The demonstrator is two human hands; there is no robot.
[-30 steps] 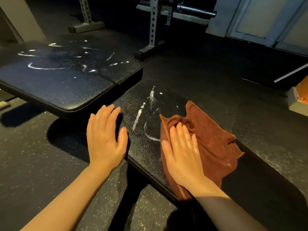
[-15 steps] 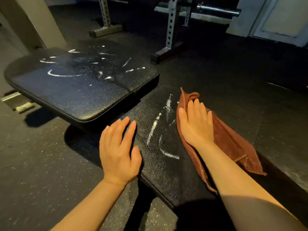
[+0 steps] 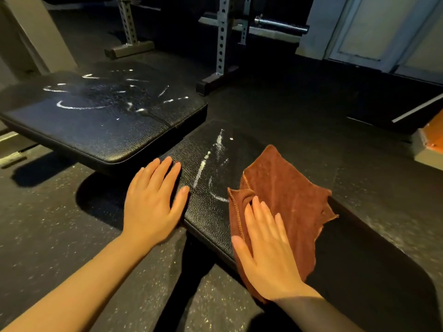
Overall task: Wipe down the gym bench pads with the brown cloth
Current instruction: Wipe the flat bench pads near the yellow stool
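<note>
Right hand flat, fingers straight and spread, pressing the brown cloth onto the near bench pad. Cloth is rumpled, draped over the pad's near edge. Left hand also flat, fingers straight, resting on the pad's left edge, holding nothing. White streaks on the pad just left of the cloth. Far bench pad beyond, more white smears on it. Rack uprights and barbell end behind.

Two pads, one cloth, two hands
</note>
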